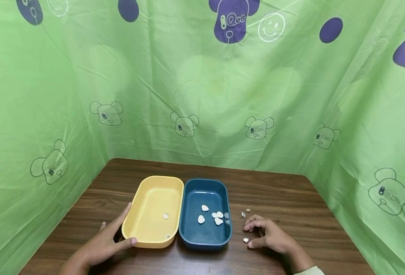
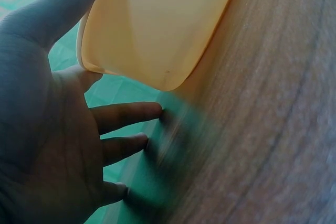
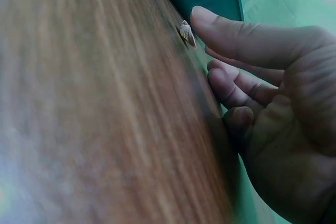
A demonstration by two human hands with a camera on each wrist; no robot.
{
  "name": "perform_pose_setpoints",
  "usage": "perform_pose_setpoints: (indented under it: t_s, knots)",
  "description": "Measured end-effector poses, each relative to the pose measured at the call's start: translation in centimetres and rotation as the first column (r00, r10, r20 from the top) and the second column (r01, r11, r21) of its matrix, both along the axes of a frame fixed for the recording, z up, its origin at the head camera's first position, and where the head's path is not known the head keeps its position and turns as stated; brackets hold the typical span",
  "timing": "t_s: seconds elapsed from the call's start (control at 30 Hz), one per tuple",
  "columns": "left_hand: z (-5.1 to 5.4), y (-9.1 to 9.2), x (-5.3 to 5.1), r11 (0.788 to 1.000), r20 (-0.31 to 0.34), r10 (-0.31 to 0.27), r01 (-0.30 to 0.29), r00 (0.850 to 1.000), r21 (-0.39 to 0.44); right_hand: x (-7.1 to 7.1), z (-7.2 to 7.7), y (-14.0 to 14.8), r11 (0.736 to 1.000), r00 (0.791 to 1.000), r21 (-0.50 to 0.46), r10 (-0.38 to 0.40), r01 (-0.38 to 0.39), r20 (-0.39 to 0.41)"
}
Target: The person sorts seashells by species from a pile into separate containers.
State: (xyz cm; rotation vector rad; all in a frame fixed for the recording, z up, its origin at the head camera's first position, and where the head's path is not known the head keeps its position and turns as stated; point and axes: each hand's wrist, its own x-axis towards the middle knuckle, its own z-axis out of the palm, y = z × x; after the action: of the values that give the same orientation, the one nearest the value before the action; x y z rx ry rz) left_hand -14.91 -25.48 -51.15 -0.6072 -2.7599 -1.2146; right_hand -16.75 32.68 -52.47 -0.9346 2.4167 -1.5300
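My left hand (image 1: pixel 102 242) rests against the near left corner of a yellow tray (image 1: pixel 128 229), thumb and forefinger on its outside. In the left wrist view the other fingers of my left hand (image 2: pixel 58 124) are spread, apart from the tray (image 2: pixel 163 30). My right hand (image 1: pixel 269 235) is low over the table, right of a blue tray (image 1: pixel 205 243), fingers loosely bent and nothing visibly held. A small pale seashell (image 1: pixel 246 240) lies by its thumb; in the right wrist view this ridged shell (image 3: pixel 187 34) is just off the thumb tip of my right hand (image 3: pixel 273 87).
Two small pieces (image 1: pixel 243 214) lie on the wooden table (image 1: pixel 274 191) beyond my right fingers. Several white shells (image 1: pixel 205 208) are in the blue tray; a pale shell (image 1: pixel 165 216) and a smaller bit are in the yellow one. A green curtain (image 1: pixel 223 145) surrounds the table.
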Motion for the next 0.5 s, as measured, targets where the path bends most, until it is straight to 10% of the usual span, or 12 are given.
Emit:
perform_pose_setpoints:
  t_s: [0.5]
  knots:
    - [0.04, -0.05, 0.06, 1.0, 0.007, 0.002, -0.002, 1.0, -0.002, 0.11, -0.13, -0.87, 0.995, 0.997, 0.08, -0.047, 0.051, -0.058]
